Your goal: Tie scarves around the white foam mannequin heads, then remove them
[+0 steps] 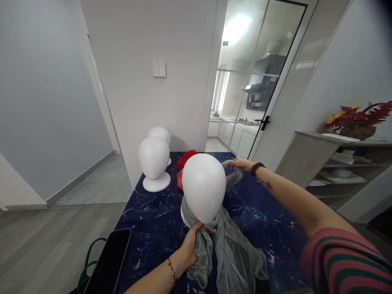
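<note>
A white foam mannequin head [203, 187] stands on the dark blue marbled table [153, 222], with a grey-green scarf [232, 253] looped around its neck and hanging toward me. My left hand [191, 245] is closed on a bunch of the scarf just below the head's chin. My right hand [240, 163], with a dark band on its wrist, reaches behind the head and pinches the scarf's other end there.
Two more white foam heads [154, 161] [159, 134] stand at the table's far left. Red cloth [185, 159] lies behind the near head. A black phone [110, 261] rests at the near left edge. Shelves with a flower basket [358, 122] are at right, a glass door behind.
</note>
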`<action>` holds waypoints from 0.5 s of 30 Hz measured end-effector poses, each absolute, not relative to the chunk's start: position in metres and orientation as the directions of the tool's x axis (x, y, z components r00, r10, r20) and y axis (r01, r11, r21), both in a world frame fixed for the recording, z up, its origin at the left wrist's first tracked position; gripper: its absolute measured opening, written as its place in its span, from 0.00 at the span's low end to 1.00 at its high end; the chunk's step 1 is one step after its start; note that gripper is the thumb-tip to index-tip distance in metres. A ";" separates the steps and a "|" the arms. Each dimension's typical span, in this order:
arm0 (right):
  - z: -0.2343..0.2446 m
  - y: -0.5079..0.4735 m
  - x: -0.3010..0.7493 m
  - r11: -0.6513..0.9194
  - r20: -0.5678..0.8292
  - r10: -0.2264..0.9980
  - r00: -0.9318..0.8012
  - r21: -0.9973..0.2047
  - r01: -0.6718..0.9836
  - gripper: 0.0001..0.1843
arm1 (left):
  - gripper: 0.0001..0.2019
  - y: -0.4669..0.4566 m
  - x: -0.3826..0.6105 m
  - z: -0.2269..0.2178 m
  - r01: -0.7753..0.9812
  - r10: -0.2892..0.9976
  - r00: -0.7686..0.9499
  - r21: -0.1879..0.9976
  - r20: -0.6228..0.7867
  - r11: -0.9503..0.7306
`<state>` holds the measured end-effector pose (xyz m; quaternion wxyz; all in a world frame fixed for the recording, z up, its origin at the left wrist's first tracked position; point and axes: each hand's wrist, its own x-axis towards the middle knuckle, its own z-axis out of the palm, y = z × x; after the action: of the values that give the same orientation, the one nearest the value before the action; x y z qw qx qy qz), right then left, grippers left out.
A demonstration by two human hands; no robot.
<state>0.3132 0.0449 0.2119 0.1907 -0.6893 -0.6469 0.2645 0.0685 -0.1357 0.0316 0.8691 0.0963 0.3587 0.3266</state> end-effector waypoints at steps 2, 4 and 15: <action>0.209 0.022 0.344 -0.126 -0.163 0.987 0.016 -0.695 0.708 0.10 | 0.19 -0.138 0.068 0.032 -0.497 0.656 0.525 0.430 -0.542 0.754; 0.207 -0.008 0.367 -0.153 -0.210 0.977 -0.036 -0.810 0.567 0.13 | 0.16 -0.140 0.067 0.033 -0.492 0.683 0.515 0.474 -0.518 0.730; 0.174 -0.209 0.312 -0.498 -0.483 0.618 -0.620 -0.851 0.166 0.23 | 0.14 -0.143 0.065 0.042 -0.462 0.692 0.524 0.517 -0.497 0.721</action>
<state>0.3117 -0.2090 0.1740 0.1480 -0.4097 -0.4786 0.7624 0.0653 -0.1426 0.0425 0.8576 0.1627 0.3535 0.3363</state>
